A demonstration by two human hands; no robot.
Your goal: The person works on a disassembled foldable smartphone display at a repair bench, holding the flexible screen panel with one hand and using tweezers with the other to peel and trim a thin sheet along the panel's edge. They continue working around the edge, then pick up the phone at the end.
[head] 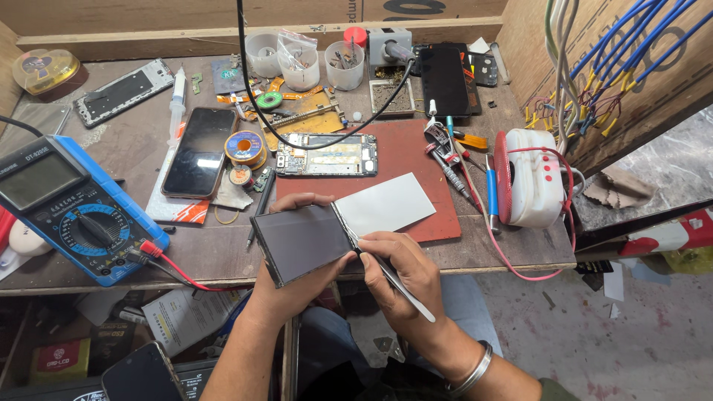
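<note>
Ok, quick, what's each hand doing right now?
Left hand: closed on the dark panel, holding it up.
Right hand: closed on tweezers, tip at the panel's edge by the white sheet.

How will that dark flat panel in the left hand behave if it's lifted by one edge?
The dark panel looks thin and flat, so probably light, and it may flex. The left hand supports it from beneath, which hints at fragility. A white sheet is peeled half off it beside the right hand, so that layer will likely flop.
</note>
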